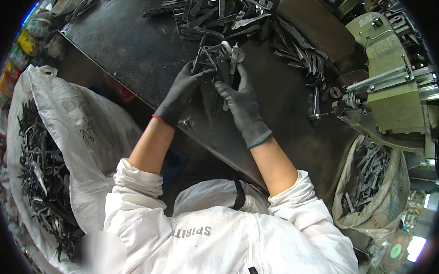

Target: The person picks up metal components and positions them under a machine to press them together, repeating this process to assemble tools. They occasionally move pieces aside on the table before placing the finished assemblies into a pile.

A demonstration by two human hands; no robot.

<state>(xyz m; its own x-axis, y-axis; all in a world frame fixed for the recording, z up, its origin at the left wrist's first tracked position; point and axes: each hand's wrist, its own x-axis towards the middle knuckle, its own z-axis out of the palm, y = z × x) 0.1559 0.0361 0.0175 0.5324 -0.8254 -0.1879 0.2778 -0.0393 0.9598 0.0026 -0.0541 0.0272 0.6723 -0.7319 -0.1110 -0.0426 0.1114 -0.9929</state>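
Observation:
Both my hands wear dark grey gloves and meet over the metal table. My left hand (180, 93) is closed on several dark, flat metal lever pieces (209, 54) that stick up past its fingers. Close beside it, my right hand (244, 106) is closed round a slim metal piece (234, 60) with a pale round part near its top. Long dark metal pieces hang down between the two hands. Where the held pieces touch or join, I cannot tell. Just beyond the hands lies a heap of similar metal pieces (223, 19).
More metal pieces (300, 53) trail toward the right side of the dark table (131, 42). A green machine (388, 70) with metal rods stands at the right. White sacks of metal pieces stand at the left (101, 128) and lower right (396, 186).

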